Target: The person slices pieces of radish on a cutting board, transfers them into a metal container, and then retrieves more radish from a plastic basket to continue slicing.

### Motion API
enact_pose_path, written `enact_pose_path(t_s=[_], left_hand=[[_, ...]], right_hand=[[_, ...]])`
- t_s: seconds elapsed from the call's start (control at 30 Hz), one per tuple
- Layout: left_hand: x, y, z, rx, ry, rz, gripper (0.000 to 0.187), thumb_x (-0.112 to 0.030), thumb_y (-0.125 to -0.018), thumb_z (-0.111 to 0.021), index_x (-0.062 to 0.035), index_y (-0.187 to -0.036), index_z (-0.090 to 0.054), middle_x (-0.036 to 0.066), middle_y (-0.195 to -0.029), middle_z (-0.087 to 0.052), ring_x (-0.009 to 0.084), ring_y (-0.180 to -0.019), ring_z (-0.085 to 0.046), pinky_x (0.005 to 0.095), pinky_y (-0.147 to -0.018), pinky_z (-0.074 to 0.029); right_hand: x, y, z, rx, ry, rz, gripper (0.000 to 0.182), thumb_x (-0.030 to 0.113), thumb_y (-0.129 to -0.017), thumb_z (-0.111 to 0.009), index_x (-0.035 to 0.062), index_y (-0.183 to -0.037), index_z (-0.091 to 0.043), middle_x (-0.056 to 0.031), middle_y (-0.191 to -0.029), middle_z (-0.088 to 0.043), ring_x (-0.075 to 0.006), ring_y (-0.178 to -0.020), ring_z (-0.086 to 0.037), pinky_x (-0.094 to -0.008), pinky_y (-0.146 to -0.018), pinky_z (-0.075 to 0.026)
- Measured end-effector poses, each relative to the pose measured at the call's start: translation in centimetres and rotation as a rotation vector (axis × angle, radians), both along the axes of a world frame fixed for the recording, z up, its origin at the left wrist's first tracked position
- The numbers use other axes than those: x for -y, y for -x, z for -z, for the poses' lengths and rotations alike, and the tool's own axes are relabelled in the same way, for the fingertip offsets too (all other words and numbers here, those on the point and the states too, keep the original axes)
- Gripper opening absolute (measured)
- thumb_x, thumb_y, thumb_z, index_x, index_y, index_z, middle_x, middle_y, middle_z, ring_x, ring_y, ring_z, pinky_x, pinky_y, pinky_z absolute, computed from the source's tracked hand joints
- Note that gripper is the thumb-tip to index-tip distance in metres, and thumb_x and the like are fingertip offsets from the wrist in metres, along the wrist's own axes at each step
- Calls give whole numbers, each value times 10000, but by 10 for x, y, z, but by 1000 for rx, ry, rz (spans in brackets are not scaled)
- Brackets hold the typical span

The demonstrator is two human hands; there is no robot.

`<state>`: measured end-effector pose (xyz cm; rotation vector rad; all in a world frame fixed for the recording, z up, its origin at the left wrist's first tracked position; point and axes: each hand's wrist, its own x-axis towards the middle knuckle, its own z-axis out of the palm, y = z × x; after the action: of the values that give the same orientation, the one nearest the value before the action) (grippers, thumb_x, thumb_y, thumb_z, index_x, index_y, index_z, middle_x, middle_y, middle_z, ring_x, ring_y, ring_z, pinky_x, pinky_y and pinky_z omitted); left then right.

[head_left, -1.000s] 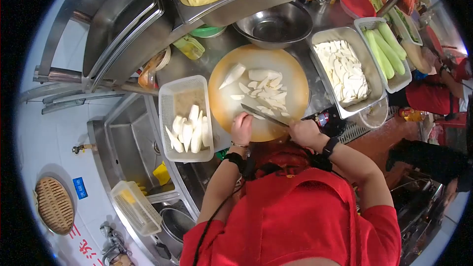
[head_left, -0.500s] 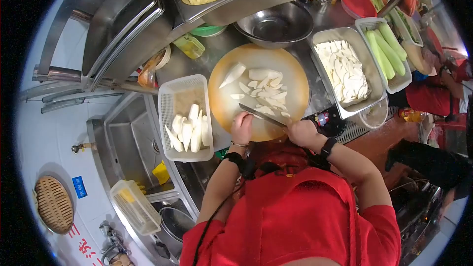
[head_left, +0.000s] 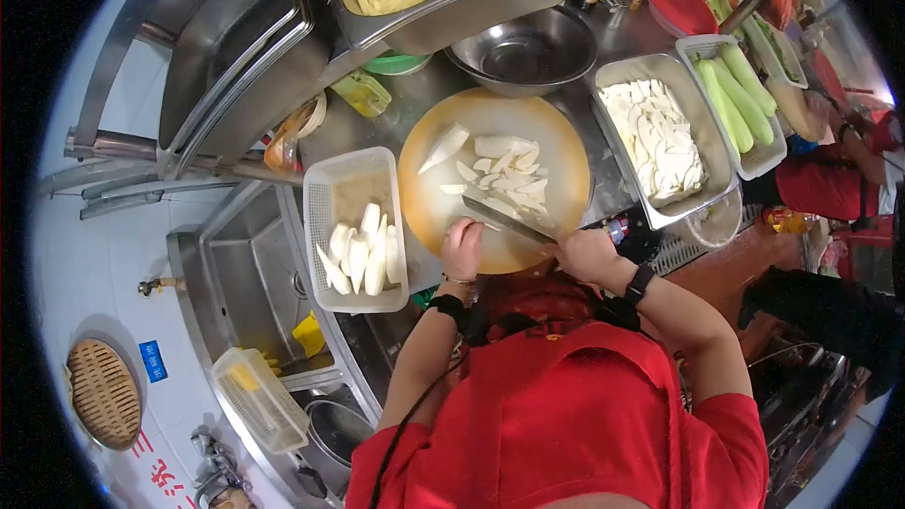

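Observation:
My right hand (head_left: 586, 254) is wrapped round the handle of a knife (head_left: 509, 219). The blade points up and left over a round cutting board (head_left: 556, 132). Beside the blade, near the board's front edge, my left hand (head_left: 462, 247) has its fingers bent together on a pale piece of white vegetable, mostly hidden by the fingers. Beyond the knife lies a pile of white vegetable slices (head_left: 514, 179). A peeled white vegetable piece (head_left: 444, 148) rests at the board's left, with a small slice (head_left: 452, 188) below it.
Left of the board stands a white plastic basket (head_left: 315, 207) with several peeled pieces. To the right are a steel pan (head_left: 671, 217) of slices and a basket of green gourds (head_left: 735, 104). A metal bowl (head_left: 523, 47) sits behind; a sink (head_left: 255, 254) is at left.
The knife blade has shifted slightly away from my left fingers, toward the slice pile. My right hand has moved a little to the right with it. My left hand stays nearly in place.

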<state>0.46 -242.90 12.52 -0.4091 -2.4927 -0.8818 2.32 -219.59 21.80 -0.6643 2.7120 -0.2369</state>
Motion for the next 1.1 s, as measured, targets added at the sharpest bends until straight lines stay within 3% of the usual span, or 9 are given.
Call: enact_pose_path(t_s=[0.07, 0.3, 0.57, 0.7, 0.8, 0.87, 1.03, 1.1], left_hand=[[1, -1, -1, 2, 1, 7, 160, -20, -699, -595, -77, -846, -622, 57, -905, -559, 265, -816, -549, 350, -695, -459], [0, -1, -4, 18, 6, 20, 168, -13, -714, -586, -62, -871, -618, 72, -913, -559, 271, -819, -550, 349, -698, -455], [1, 1, -6, -12, 8, 49, 155, -16, -716, -588, -60, -862, -613, 78, -903, -554, 277, -801, -552, 354, -682, -455], [2, -1, -7, -28, 17, 44, 145, -16, -714, -588, -59, -850, -612, 78, -903, -555, 275, -797, -552, 354, -679, -455], [1, 1, -4, -4, 2, 50, 141, -17, -710, -591, -62, -841, -616, 78, -897, -554, 271, -794, -553, 349, -684, -457], [-1, 4, -5, -5, 21, 51, 142, -19, -718, -591, -61, -850, -619, 78, -909, -559, 268, -808, -555, 349, -693, -458], [10, 15, -10, 45, -91, 88, 144, -30, -757, -577, -60, -890, -623, 82, -964, -571, 271, -869, -556, 356, -739, -457], [20, 44, -27, -127, -27, -128, 142, -39, -790, -552, -58, -914, -619, 89, -1004, -576, 280, -915, -547, 360, -784, -445]], right_hand=[[-1, -4, -5, -28, 103, 90, 220, 243, -826, -480, 36, -875, -538, -123, -584, -594, -283, -526, -603, -416, -446, -461], [1, -6, -2, -34, 131, 71, 253, 271, -832, -485, 30, -893, -529, -129, -567, -586, -294, -496, -590, -405, -437, -461], [6, 1, -4, -69, 143, 5, 232, 244, -797, -513, 49, -691, -582, -122, -578, -595, -280, -491, -594, -382, -437, -471], [13, 1, -3, -20, 124, 80, 210, 225, -777, -522, 43, -693, -587, -127, -596, -602, -267, -514, -605, -371, -438, -474], [20, -2, 19, -10, 122, 84, 228, 246, -792, -516, 38, -735, -590, -130, -601, -605, -276, -526, -609, -378, -457, -482], [21, 0, 22, -31, 66, 112, 307, 334, -830, -502, 31, -840, -552, -161, -584, -586, -319, -499, -587, -415, -442, -458], [-9, 3, 10, -23, 132, 145, 314, 336, -837, -482, 31, -862, -553, -158, -598, -591, -323, -537, -594, -421, -476, -465], [-14, 2, -11, 28, 97, 190, 320, 342, -853, -455, 39, -874, -557, -156, -613, -595, -324, -564, -597, -424, -497, -467]])
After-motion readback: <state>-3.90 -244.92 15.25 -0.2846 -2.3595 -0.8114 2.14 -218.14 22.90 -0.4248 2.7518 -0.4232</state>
